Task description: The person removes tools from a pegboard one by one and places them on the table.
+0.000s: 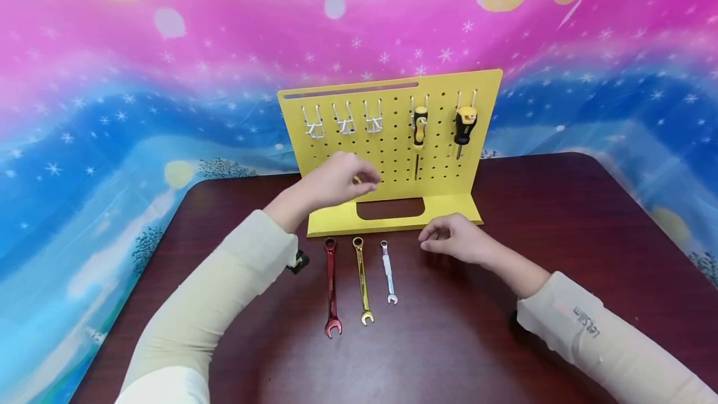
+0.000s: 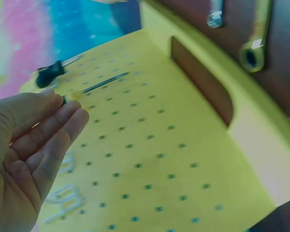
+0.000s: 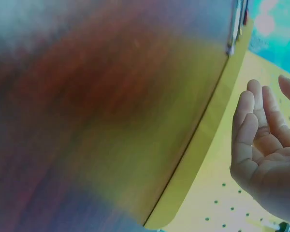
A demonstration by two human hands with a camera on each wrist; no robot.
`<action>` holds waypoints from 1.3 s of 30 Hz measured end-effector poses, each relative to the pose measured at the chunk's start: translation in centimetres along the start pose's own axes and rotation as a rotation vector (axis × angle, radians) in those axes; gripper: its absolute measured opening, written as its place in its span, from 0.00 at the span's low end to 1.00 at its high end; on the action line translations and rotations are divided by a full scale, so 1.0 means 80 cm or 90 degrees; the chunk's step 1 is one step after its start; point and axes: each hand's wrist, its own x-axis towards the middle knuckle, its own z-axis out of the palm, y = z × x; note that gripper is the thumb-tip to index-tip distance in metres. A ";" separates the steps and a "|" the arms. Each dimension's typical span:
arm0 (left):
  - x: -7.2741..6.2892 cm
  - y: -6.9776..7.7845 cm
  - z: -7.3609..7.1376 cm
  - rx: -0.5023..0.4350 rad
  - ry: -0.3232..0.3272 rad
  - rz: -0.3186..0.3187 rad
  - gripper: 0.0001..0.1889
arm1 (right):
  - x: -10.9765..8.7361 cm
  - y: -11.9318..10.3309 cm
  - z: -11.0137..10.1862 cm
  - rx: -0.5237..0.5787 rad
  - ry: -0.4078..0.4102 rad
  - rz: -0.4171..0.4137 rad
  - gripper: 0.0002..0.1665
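At centre of the head frame: left hand (image 1: 341, 178) in front of the lower left of a yellow pegboard (image 1: 434, 158), fingers loosely bent, thumb near the fingertips, nothing seen in its grasp. Left wrist view agrees: hand at left edge, palm visible and bare.

Right of centre, lower: right hand (image 1: 460, 239) just in front of the board's base, fingers slackly curved, nothing held. Right wrist view has it at the right edge, palm bare, thumb apart from the fingers.

Below centre, between the arms, three wrenches lie on the dark red-brown table (image 1: 561, 217), side by side and apart, ring ends up-frame, forked ends down-frame. Left to right: red wrench (image 1: 331, 285), gold wrench (image 1: 362, 279), silver wrench (image 1: 387, 269); the last is shortest, with a white patch on its shank. Right hand is near the silver one, not touching.

Upper centre, on the board: three white hooks (image 1: 345, 125) in a row at left. Toward the right, a slim screwdriver (image 1: 419, 129) and a stubby screwdriver (image 1: 465, 126), both black and yellow, hang shaft down.

Left of the red wrench, against the left sleeve (image 1: 247, 260) in the frame: small dark object (image 1: 300, 262), partly hidden, identity unclear.

Behind everything: pink and blue backdrop (image 1: 224, 111), snowflake print.
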 end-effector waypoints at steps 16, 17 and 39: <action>0.037 0.032 -0.064 -0.065 0.101 0.015 0.12 | 0.032 0.020 -0.025 0.048 0.144 0.069 0.17; 0.041 0.031 -0.065 -0.067 0.106 0.017 0.12 | 0.036 0.022 -0.026 0.056 0.153 0.074 0.17; 0.105 0.023 -0.060 -0.154 0.213 -0.027 0.13 | 0.088 0.033 -0.025 0.173 0.209 0.093 0.24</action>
